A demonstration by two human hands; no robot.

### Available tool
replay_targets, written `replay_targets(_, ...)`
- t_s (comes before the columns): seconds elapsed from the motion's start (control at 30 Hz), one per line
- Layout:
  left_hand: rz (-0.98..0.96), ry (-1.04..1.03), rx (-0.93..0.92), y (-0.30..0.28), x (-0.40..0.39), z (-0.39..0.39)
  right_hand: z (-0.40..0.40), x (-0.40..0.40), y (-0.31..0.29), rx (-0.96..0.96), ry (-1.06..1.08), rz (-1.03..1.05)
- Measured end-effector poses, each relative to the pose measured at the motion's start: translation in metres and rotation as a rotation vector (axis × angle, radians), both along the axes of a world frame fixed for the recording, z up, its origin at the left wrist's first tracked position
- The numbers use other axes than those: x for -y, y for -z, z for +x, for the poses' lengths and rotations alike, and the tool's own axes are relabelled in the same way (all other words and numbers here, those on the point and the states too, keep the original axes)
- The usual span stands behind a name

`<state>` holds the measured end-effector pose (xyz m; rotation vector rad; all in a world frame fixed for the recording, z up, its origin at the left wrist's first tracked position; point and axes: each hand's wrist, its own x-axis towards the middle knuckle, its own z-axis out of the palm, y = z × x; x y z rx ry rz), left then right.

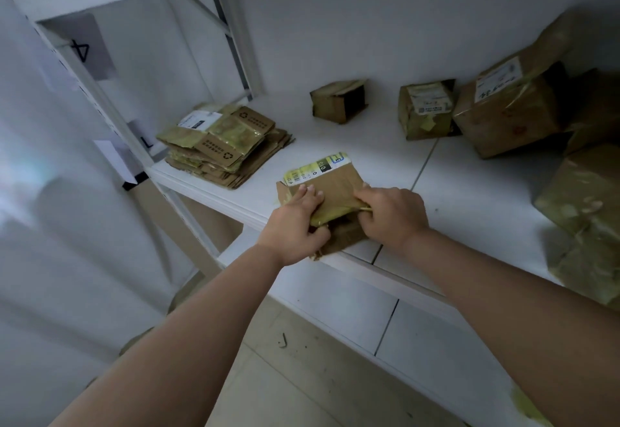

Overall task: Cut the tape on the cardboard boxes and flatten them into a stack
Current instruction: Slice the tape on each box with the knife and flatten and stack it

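Right-edge boxes [590, 211] cropped by frame

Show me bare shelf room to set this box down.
Free: white shelf between the stack of flattened brown cardboard and the small open brown box; also right of the right hand. Crowded: far right, taped brown boxes.

Both bare forearms outstretched, left hand [297, 222] and right hand [392, 215] close together (fingers curled, gripping)
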<state>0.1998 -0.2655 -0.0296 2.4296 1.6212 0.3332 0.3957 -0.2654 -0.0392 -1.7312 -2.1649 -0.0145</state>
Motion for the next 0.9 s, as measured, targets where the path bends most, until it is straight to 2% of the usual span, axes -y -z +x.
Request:
replay_targets(0.13,-0.078,-0.079,0.201,-0.011,-0.006,-0.006,0.012,-0.008,-0.011,-0.272,0.069,-0.102)
replay_targets(0.23,-0.004,-0.167,0.303,-0.015,-0.017,-0.007,0.008,-0.017,-0.017,-0.44,0.137,-0.055)
replay_targets(0.33,0.11,-0.187,0.236,-0.006,-0.019,-0.002,-0.001,-0.016,-0.012,-0.367,0.144,0.045)
replay_targets(0.47,0.19,-0.205,0.299,0.013,-0.007,0.004,-0.005,-0.005,0.009,-0.251,0.078,-0.001)
replay_targets(0.63,0.233,-0.229,0.237,0.029,-0.006,0.003,-0.026,-0.001,0.029,-0.36,0.144,0.005)
replay_targets(0.8,0.269,-0.43,0.37,0.033,-0.007,0.011,-0.051,-0.007,0.029,-0.414,0.266,0.012)
replay_targets(0.9,0.285,-0.473,0.383,0.033,-0.009,0.012,-0.057,-0.01,0.029,-0.411,0.288,0.01)
